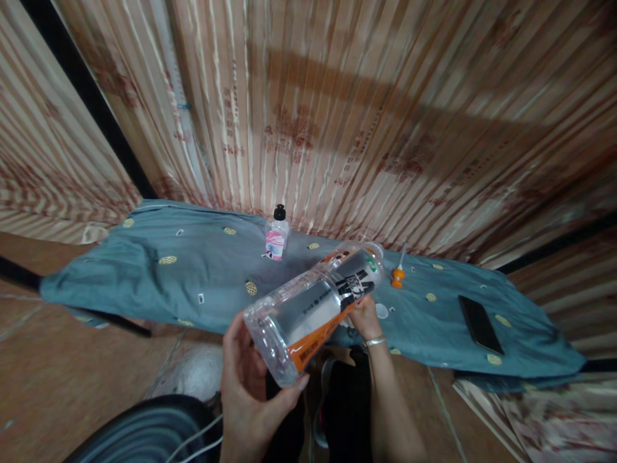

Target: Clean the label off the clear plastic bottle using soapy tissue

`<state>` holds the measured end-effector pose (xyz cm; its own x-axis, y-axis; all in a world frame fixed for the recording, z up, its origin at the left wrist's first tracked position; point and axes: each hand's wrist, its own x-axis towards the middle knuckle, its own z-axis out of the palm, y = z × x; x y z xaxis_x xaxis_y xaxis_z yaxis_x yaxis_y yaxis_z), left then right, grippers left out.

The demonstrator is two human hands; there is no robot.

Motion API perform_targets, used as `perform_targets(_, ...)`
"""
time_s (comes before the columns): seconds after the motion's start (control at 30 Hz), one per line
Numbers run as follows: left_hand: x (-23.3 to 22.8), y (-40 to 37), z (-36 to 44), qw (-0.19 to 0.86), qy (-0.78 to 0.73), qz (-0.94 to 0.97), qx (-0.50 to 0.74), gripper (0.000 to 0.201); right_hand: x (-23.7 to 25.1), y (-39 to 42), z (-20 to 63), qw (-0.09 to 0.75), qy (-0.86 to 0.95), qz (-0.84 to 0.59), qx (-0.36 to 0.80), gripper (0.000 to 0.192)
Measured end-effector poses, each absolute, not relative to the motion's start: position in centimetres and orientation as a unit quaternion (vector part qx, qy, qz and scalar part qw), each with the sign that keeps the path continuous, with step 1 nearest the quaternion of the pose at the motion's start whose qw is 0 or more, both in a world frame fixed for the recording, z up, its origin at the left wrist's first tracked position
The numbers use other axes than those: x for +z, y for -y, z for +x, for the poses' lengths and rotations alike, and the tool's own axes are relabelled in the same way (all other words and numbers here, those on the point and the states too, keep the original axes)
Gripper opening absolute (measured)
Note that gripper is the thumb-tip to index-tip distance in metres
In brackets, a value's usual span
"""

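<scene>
- Bottle (pixel 315 308), clear and large, lies tilted on its side above the near edge of the cloth (pixel 144 276), base toward the camera, neck away.
- Left hand (pixel 250 392) cups the base from below, fingers curled round the rim.
- Right hand (pixel 364 315) grips the bottle near its shoulder, fingers closed on the label end.
- Risk, as I judge it: the smooth plastic could slip from the base grip; any liquid left inside could run out at the neck onto the cloth, since I cannot tell whether a cap is on.
- Small bottle (pixel 277 235) with a black cap stands upright beyond the bottle's middle.
- Orange cap (pixel 398 276) lies just past the bottle's neck, close enough to be knocked.
- Phone (pixel 481 323) lies flat well to the right of the bottle.
</scene>
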<state>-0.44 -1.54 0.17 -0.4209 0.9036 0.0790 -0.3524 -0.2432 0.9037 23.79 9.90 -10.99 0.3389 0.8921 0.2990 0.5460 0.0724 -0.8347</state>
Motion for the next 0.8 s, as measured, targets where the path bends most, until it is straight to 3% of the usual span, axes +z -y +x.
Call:
perform_targets(0.37,-1.3,1.0,-2.0,0.423,-0.418,0.401,0.697,0.093,-10.8,-9.9,23.8,0.486,0.529,-0.664,0.206,0.037)
perform_targets(0.8,-0.1,1.5,-0.7,0.425,-0.444,0.341,0.711,0.089,-10.8,-9.8,23.6,0.492,0.509,-0.672,0.219,0.039)
